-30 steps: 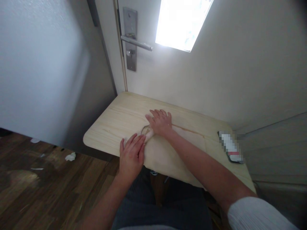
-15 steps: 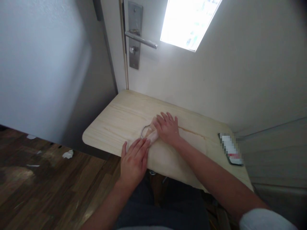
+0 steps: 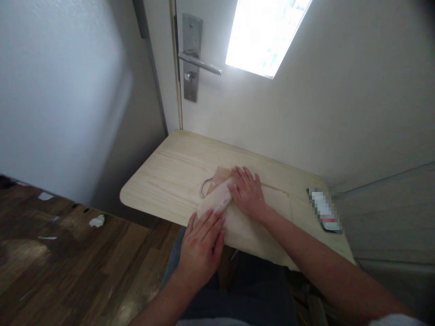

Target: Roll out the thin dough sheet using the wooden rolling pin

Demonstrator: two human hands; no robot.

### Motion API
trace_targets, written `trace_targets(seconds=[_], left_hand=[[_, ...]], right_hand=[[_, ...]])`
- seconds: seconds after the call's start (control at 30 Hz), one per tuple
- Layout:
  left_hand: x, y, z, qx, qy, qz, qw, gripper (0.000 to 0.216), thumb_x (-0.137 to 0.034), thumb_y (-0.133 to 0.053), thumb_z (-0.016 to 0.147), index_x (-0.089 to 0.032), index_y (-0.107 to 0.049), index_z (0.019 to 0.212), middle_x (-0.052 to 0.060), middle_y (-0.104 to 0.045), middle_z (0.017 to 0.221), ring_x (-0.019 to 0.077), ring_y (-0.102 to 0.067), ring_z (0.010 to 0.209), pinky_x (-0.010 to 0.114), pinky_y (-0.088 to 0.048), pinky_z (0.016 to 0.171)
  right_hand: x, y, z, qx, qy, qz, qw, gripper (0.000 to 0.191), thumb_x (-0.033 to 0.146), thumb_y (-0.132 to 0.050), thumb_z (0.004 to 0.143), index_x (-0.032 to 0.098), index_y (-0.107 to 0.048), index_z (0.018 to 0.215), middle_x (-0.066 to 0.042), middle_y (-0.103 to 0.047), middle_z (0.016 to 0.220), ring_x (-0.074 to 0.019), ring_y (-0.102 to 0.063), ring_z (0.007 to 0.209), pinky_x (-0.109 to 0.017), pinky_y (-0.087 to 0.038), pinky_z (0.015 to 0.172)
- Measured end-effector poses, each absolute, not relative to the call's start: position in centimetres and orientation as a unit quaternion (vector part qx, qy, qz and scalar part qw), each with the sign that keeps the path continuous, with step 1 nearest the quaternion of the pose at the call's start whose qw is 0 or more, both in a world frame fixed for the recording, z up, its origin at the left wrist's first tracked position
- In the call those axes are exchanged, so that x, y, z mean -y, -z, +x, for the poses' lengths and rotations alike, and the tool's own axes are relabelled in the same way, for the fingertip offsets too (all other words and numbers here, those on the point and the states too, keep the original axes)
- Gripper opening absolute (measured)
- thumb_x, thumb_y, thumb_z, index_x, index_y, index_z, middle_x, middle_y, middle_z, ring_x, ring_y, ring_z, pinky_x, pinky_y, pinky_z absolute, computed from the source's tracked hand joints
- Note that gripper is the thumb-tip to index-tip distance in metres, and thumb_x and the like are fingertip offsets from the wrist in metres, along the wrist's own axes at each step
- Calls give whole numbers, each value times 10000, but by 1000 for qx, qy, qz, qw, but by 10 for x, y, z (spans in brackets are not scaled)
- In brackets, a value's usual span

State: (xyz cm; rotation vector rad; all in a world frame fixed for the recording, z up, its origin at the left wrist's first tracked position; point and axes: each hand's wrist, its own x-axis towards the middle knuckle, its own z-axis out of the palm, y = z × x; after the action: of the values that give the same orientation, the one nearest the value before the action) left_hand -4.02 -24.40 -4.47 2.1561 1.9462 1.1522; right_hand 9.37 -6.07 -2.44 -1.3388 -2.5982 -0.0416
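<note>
A pale beige sheet (image 3: 243,231), soft and thin like cloth or leather, lies on the wood-grain tabletop, its left part folded over into a raised flap (image 3: 215,198). My left hand (image 3: 203,240) rests on the near end of that fold with fingers stretched out. Farther back, my right hand (image 3: 248,190) lies flat across the fold's other end, its fingers spread. A curved metal wire loop (image 3: 203,188) sticks out from under the fold on the left. Beside it shows a pinkish-tan piece (image 3: 221,174), partly covered; how it joins the sheet I cannot tell.
At the tabletop's (image 3: 156,176) right end lies a phone-like object (image 3: 324,210), its face blurred. Behind stands a white door with a metal handle (image 3: 200,63) and a bright window (image 3: 267,38). Paper scraps (image 3: 97,221) litter the wooden floor at left.
Both hands have shifted slightly right, the left one also nearer to me. More of the folded flap and the pinkish-tan piece now shows between and behind them.
</note>
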Motion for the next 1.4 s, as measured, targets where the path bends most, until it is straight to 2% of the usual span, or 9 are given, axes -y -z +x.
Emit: trace_targets(seconds=[0.2,0.3,0.5,0.63,0.73,0.87,1.1,1.23,1.4], left_hand=[[253,47,-35,-657,-360,662,27,431,-179,-541,929,-235,-542,1357,83,-648,1325,233,-580,1231,482,-351,1113],[248,43,-47,-673,-353,649,21,348,-222,-564,931,-243,-605,1276,72,-719,1175,260,-623,1123,509,-378,1041],[235,15,-67,-603,-419,677,50,267,-260,-574,936,-255,-630,1197,54,-718,1114,221,-629,1070,403,-465,954],[221,2,-74,-633,-453,623,81,423,-397,-616,900,-256,-548,1293,61,-694,1144,218,-643,1056,372,-493,939],[203,1,-84,-742,-323,578,105,603,-517,-584,874,-188,-477,1368,126,-684,1171,286,-646,1056,423,-491,915],[174,-1,-97,-798,-141,532,245,620,-597,-513,856,-142,-520,1278,166,-720,1069,333,-680,994,422,-498,836],[145,-22,-90,-772,-100,566,270,422,-547,-547,795,-156,-669,899,155,-738,947,308,-689,923,366,-473,781],[128,-28,-80,-754,-102,576,299,399,-533,-564,778,-176,-700,894,118,-750,941,279,-695,885,348,-466,757],[101,-24,-72,-736,-61,622,261,387,-534,-542,804,-190,-682,913,106,-742,916,271,-678,840,341,-444,706]], right_hand=[[78,25,137,884,33,-458,84,533,466,-277,1014,283,-399,1500,-43,-335,1594,-271,-260,1475,-570,-195,1167],[83,15,139,893,18,-442,86,486,483,-371,985,309,-504,1419,-29,-413,1551,-286,-279,1463,-563,-190,1164],[108,-6,136,931,-19,-335,144,351,405,-583,879,258,-635,1194,-71,-617,1340,-291,-394,1383,-514,-135,1181],[116,-7,159,890,-10,-383,245,206,349,-506,941,207,-617,1040,-86,-692,1049,-252,-580,1098,-451,-295,1091],[115,-6,193,818,-12,-509,270,257,402,-463,966,181,-576,1035,-100,-674,962,-249,-598,925,-379,-420,893],[104,-11,240,713,-38,-670,201,260,390,-433,981,165,-547,1043,-121,-671,981,-247,-608,929,-314,-418,794],[59,-9,277,683,-114,-714,106,308,388,-438,990,127,-583,1062,-158,-676,1083,-237,-620,1003,-286,-405,783],[36,-4,283,691,-136,-704,93,282,370,-493,953,132,-607,1051,-164,-662,1131,-264,-595,1076,-297,-404,805],[28,-1,288,690,-170,-700,76,246,309,-511,923,140,-604,1075,-149,-677,1085,-245,-634,962,-285,-411,732]])
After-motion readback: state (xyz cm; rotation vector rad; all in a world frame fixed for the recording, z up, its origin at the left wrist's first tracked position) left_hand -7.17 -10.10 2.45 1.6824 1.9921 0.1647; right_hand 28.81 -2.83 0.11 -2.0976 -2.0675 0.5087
